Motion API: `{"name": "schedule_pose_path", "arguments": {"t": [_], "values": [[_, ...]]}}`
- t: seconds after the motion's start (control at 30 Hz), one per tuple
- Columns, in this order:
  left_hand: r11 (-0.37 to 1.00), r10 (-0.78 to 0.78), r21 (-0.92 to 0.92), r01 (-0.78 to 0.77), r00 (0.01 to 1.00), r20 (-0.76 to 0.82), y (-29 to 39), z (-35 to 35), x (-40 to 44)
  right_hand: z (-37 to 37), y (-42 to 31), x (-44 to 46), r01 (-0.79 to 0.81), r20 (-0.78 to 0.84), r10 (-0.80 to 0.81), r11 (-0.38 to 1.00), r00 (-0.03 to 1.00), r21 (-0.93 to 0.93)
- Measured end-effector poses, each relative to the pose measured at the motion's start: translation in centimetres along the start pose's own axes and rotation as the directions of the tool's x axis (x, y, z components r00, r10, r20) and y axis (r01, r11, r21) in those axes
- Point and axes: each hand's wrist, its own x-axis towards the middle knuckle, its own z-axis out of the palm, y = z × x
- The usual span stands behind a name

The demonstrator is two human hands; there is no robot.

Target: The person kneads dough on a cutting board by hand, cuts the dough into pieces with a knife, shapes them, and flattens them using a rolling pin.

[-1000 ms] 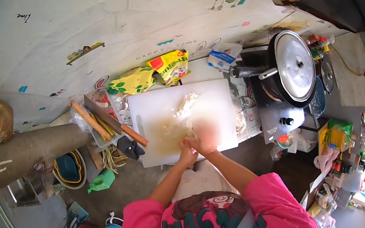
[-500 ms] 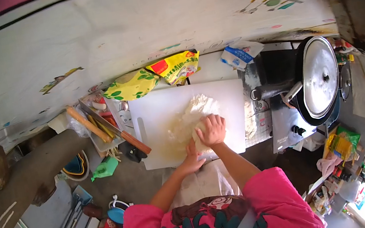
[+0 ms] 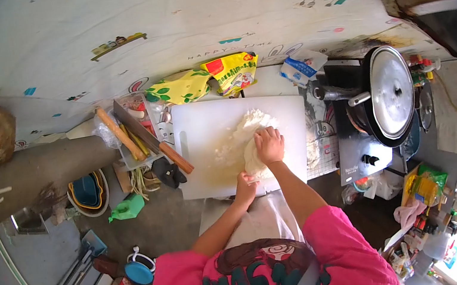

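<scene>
A pale lump of dough [image 3: 253, 161] lies on the white cutting board [image 3: 198, 124], with loose flour [image 3: 255, 120] heaped beyond it and scattered to its left. My right hand [image 3: 270, 144] is pressed onto the top right of the dough, its fingers bent over it. Lower down, at the board's near edge, my left hand [image 3: 244, 188] has its fingers closed at the dough's near side. Part of the dough is hidden beneath my right hand.
Left of the board lie a cleaver [image 3: 173, 156] and a rolling pin [image 3: 120, 135]. Yellow bags [image 3: 232, 75] and a blue-and-white packet [image 3: 302, 68] stand behind. To the right, a lidded wok [image 3: 392, 92] sits on the stove [image 3: 352, 161].
My right hand has moved from the near side of the dough further up over it. My left hand has drawn down to the dough's near edge, its fingers closing. The camera view has shifted.
</scene>
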Motion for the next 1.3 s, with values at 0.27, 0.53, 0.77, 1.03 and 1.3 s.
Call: {"name": "schedule_pose_path", "arguments": {"t": [0.27,0.53,0.77,1.03,1.3], "values": [[0.95,-0.202,-0.212,0.229,0.969,0.143,4.0,0.2,0.1,-5.8,-1.6,-2.4,0.023,0.44,0.002,0.998,0.898,-0.053],[0.929,0.34,0.094,-0.358,0.926,0.166,4.5,-1.0,-1.3,-9.4,-1.8,-6.5,-0.148,0.139,0.118,0.962,0.983,0.231],[0.743,0.431,0.437,-0.507,0.862,0.266,8.8,-1.3,-1.1,-4.7,-2.8,-6.4,-0.284,-0.065,0.296,0.946,0.953,0.156],[0.499,0.402,0.723,-0.478,0.867,0.295,8.8,-1.6,1.3,-1.6,-1.5,-3.2,0.045,-0.166,-0.037,0.998,0.986,0.048],[0.483,0.283,0.827,-0.289,0.945,0.165,9.9,0.3,1.9,0.2,-0.2,0.6,0.015,-0.095,-0.012,1.0,0.995,0.026]]}}
